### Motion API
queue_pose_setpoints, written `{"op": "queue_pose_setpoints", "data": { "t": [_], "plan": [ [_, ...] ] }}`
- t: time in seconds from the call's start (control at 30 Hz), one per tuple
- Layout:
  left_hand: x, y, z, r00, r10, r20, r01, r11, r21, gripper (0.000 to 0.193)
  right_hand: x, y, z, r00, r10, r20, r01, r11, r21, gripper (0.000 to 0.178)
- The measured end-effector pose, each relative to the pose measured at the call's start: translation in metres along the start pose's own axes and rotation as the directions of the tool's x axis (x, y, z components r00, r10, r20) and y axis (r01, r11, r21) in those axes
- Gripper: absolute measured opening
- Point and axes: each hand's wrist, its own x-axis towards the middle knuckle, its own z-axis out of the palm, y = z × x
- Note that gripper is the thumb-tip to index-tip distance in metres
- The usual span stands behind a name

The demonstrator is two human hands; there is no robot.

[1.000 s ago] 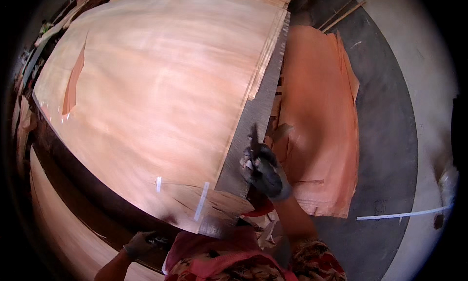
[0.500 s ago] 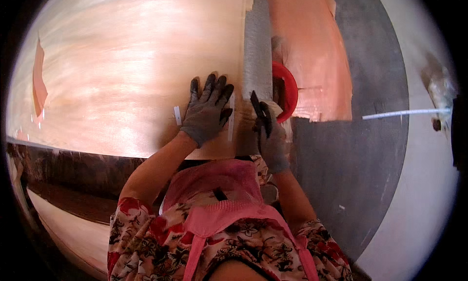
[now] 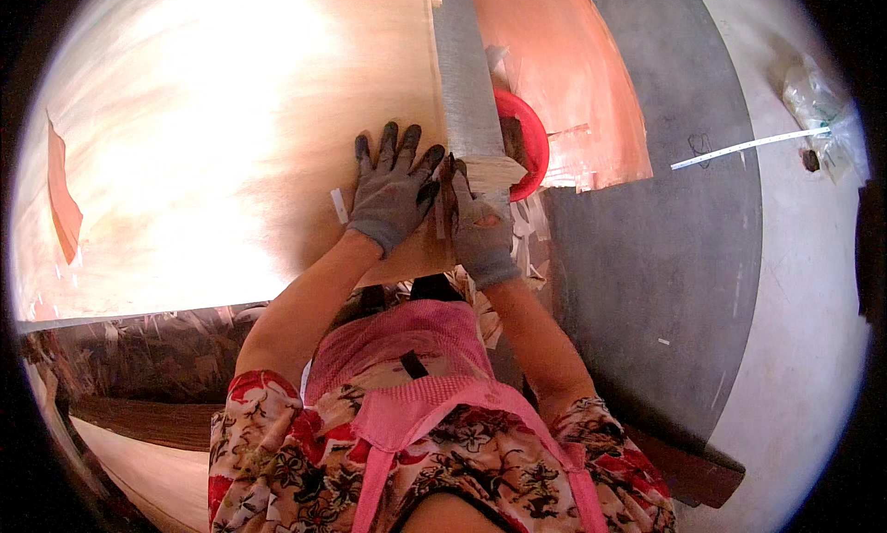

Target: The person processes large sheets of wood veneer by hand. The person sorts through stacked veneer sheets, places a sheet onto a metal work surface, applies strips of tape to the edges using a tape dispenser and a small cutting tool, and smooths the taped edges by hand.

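Observation:
My left hand (image 3: 392, 187), in a grey glove with blackened fingertips, lies with fingers spread on a large pale wood veneer sheet (image 3: 231, 163). Close beside it, at the sheet's right edge, my right hand (image 3: 481, 228) wears a similar glove with a hole on its back. Its fingers are closed on a dark narrow tool (image 3: 450, 163), of which only a little shows by the fingertips. A short white strip (image 3: 339, 206) lies on the sheet left of my left hand, and another (image 3: 440, 214) sits between the hands.
A red round container (image 3: 533, 145) stands right of the grey strip (image 3: 467, 71) along the sheet. Beyond it lies an orange-brown veneer sheet (image 3: 573, 80). Veneer scraps (image 3: 531, 228) hang below. Farther right are a white measuring tape (image 3: 748, 147) and a clear plastic bag (image 3: 822, 108).
My right hand has moved left and up to the sheet's edge, beside my left hand, bringing the dark tool along. The view has shifted; my left hand stays flat on the sheet.

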Motion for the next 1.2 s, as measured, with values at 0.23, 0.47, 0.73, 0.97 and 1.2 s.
{"op": "queue_pose_setpoints", "data": {
  "t": [0.23,0.47,0.73,0.97,1.2],
  "plan": [
    [0.000,0.003,0.002,0.999,-0.025,0.047,0.024,0.999,0.026,0.052,-0.045,-0.025,-0.035,0.828,0.142,0.542,-0.132,0.990,-0.058,0.064],
    [0.002,0.003,0.004,0.999,-0.031,0.020,0.030,0.999,0.027,0.052,-0.104,-0.007,-0.075,0.841,0.133,0.525,-0.381,0.834,0.399,0.052],
    [0.004,0.004,-0.002,0.999,-0.013,0.048,0.008,0.995,0.101,0.055,-0.009,0.046,-0.035,0.787,0.273,0.553,-0.572,-0.015,0.820,0.036],
    [0.000,0.005,-0.004,0.998,-0.009,0.067,0.003,0.996,0.093,0.055,0.019,0.089,-0.031,0.783,0.592,0.190,-0.486,0.392,0.781,0.031],
    [0.004,0.008,-0.003,0.999,-0.020,0.033,0.018,0.997,0.073,0.056,-0.010,0.018,-0.035,0.949,0.228,0.217,-0.312,0.770,0.556,0.052]
  ]
}}
